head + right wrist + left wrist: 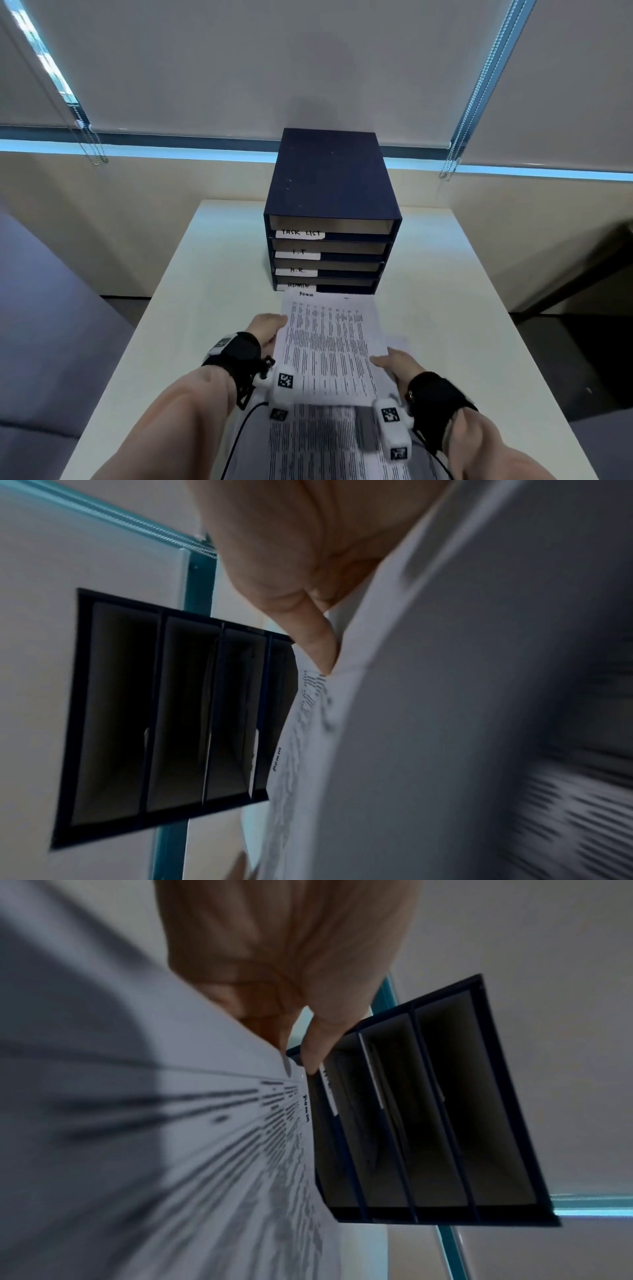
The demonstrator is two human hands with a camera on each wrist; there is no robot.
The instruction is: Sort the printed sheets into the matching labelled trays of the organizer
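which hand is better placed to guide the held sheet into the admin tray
Probably the left. The left hand grips the held sheet farther forward, near the bottom tray of the organizer; the right hand grips farther back.

A printed sheet (329, 346) (headed "Admin") hangs tilted just before the dark organizer's (329, 192) bottom tray (346, 286).

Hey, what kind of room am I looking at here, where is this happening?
Probably an office. A dark blue organizer with trays labelled TASK LIST, I.T, H.R. and ADMIN stands on a white table, both hands hold a printed sheet, and roller blinds cover the windows behind.
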